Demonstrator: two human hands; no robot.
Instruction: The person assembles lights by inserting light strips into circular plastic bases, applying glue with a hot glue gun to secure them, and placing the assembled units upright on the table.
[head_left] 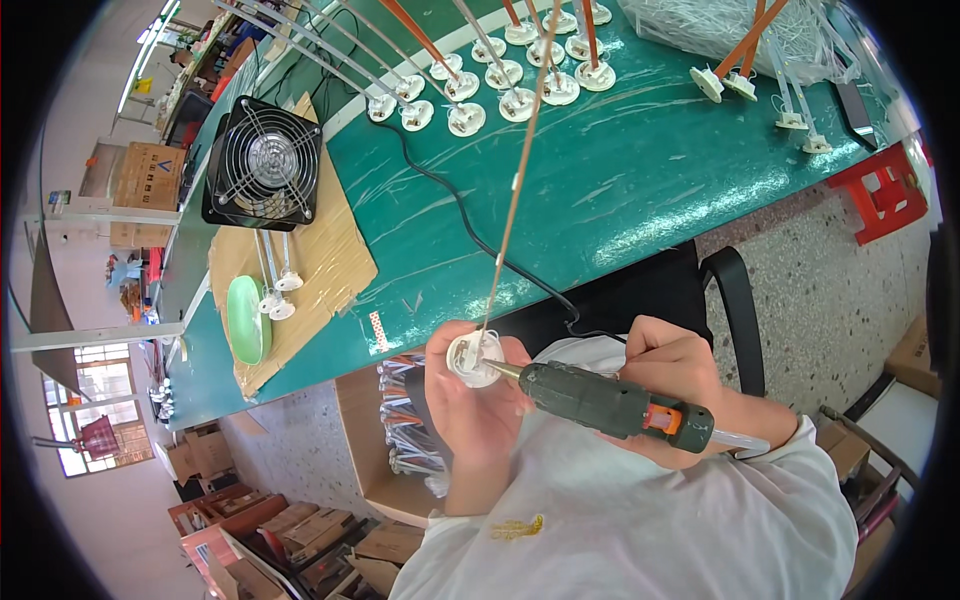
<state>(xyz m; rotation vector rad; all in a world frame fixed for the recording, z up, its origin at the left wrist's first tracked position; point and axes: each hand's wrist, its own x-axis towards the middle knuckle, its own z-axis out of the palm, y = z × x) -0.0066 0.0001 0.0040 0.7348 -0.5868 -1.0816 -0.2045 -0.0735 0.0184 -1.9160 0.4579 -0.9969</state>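
Note:
Between the fingers of my left hand (468, 425) sits a small round white base (462, 370), its inner side facing up. A long thin brownish rod (513, 200) rises from the base toward the far edge of the table. My right hand (672, 368) is wrapped round a dark green hot glue gun (580, 398) with an orange part near its back. A whitish glue stick (740, 440) pokes out of the rear. The metal nozzle tip is at the base's edge; whether it touches cannot be made out.
Several rods with white bases (516, 104) stand at the back of the green table (600, 200). A black fan (262, 163) and a green dish (248, 320) rest on cardboard at left. A black cable (440, 180) crosses the table. Below stands a box of wrapped rods (405, 420).

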